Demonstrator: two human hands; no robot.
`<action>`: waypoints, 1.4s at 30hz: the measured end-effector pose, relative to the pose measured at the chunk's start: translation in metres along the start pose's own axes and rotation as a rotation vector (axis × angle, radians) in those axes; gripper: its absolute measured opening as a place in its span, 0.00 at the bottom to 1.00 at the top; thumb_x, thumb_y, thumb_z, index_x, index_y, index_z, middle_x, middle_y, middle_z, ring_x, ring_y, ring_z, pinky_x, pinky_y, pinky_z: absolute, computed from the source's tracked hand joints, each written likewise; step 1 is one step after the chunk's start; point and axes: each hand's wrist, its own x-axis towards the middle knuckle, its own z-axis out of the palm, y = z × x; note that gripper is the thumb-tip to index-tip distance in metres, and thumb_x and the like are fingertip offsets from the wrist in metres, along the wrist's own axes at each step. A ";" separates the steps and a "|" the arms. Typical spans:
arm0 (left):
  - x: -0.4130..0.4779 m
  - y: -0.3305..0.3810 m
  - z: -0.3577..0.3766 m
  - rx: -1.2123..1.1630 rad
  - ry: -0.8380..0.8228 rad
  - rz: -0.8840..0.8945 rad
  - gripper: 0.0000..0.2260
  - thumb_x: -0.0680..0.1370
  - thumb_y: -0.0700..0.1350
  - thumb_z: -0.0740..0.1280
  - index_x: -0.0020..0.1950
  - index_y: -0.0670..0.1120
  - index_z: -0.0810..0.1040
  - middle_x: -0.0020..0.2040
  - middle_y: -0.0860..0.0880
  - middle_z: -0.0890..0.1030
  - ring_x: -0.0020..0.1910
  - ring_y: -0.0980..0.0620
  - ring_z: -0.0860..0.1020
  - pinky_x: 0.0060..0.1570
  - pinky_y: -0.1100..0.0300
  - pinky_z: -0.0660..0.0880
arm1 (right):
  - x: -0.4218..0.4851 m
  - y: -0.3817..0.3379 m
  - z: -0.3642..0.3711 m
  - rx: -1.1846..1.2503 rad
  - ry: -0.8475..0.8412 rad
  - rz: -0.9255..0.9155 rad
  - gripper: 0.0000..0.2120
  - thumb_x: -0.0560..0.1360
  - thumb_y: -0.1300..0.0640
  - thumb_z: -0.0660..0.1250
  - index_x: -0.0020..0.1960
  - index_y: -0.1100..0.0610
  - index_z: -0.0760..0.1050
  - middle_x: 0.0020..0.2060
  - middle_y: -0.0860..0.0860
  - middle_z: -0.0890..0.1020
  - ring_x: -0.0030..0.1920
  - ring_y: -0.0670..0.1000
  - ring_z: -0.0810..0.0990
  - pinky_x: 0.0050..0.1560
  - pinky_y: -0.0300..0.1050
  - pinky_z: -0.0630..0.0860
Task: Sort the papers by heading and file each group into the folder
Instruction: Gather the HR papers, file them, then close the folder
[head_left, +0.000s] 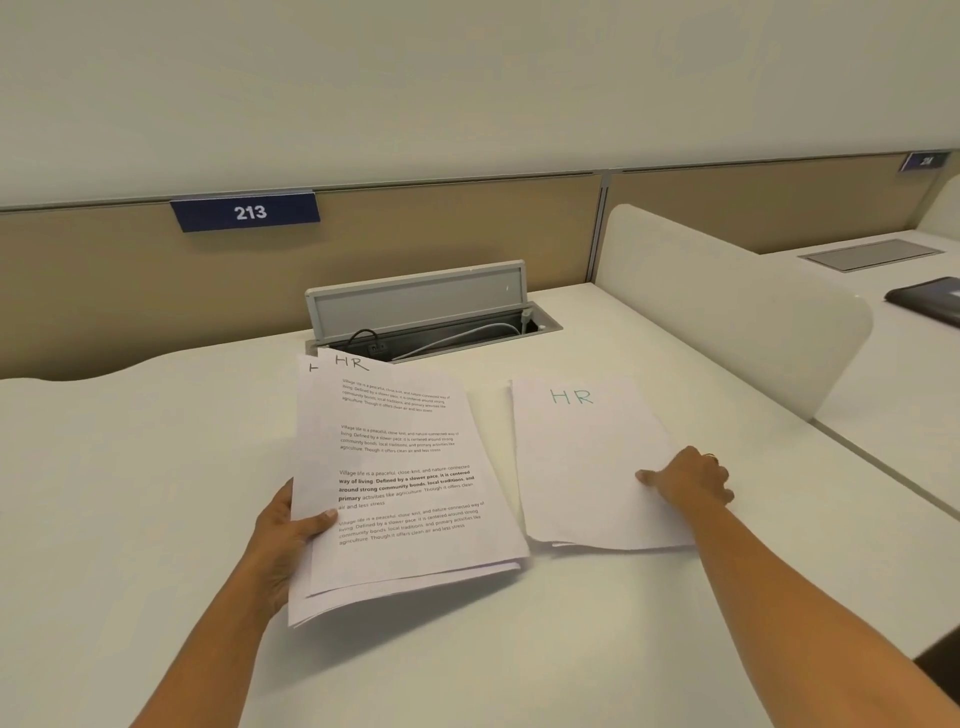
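Observation:
My left hand (288, 540) grips a stack of white papers (400, 483) by its left edge, thumb on top, lifted a little off the white desk (156, 467). The top sheet is headed "HR" and carries printed paragraphs; another sheet peeks out behind it. To the right a small pile of papers (582, 457), headed "HR" in green, lies flat on the desk. My right hand (685, 480) rests on that pile's right edge with fingers curled and the thumb pressing on the paper. No folder shows near the hands.
An open cable hatch (421, 312) with cords sits at the desk's back. A tan partition with a blue "213" sign (247, 212) stands behind it. A white divider (727, 306) borders the right side; a dark object (930, 304) lies on the neighbouring desk.

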 end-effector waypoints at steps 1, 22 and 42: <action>0.000 0.000 0.001 -0.004 0.002 0.000 0.19 0.73 0.27 0.62 0.60 0.45 0.73 0.50 0.45 0.81 0.45 0.44 0.80 0.40 0.52 0.80 | 0.000 -0.001 -0.001 0.008 -0.022 0.012 0.28 0.70 0.48 0.72 0.64 0.61 0.68 0.63 0.59 0.70 0.66 0.59 0.66 0.64 0.52 0.65; -0.006 0.005 -0.007 -0.019 0.003 0.004 0.20 0.73 0.26 0.62 0.60 0.44 0.72 0.49 0.44 0.80 0.44 0.44 0.79 0.32 0.57 0.81 | -0.064 -0.085 -0.054 0.087 0.273 -0.559 0.11 0.76 0.61 0.63 0.58 0.62 0.71 0.52 0.62 0.79 0.51 0.62 0.78 0.43 0.45 0.69; -0.023 0.026 -0.029 -0.049 -0.017 0.048 0.19 0.74 0.30 0.64 0.63 0.45 0.72 0.50 0.45 0.81 0.44 0.44 0.79 0.32 0.58 0.80 | -0.122 -0.097 0.033 0.660 -0.481 -0.469 0.13 0.70 0.57 0.73 0.51 0.60 0.74 0.51 0.57 0.81 0.49 0.59 0.81 0.52 0.52 0.78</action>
